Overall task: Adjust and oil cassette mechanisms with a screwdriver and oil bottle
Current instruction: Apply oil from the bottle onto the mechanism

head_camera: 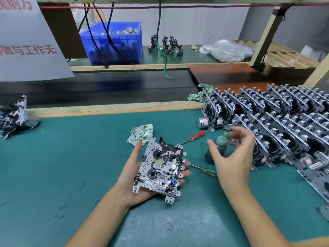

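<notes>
A cassette mechanism (161,169) is held face-up in the left hand (135,177), above the green bench (53,175). It is cradled on the palm, thumb along its left edge, fingertips showing past its right edge; the grip is closed around the plate, presumably so that the reels and gears are kept exposed and steady for work.

The right hand (231,157) is seen just right of the mechanism, fingers spread and loosely bent, nothing grasped. It is blurred. It is placed directly in front of a small dark oil bottle (216,150), which stands upright on the bench; whether the bottle is touched cannot be told. A reach for the oil is judged likely.

Two screwdrivers are left lying on the bench within reach: a red-handled one (196,136) beyond the mechanism, a green-handled one (207,169) near the left fingertips, partly hidden by the right hand. A crumpled rag (142,133) is kept just behind the mechanism, probably for wiping excess oil.

Further right, many mechanisms are stacked on edge in rows (277,122). One more unit (13,114) is noted at the far left.
</notes>
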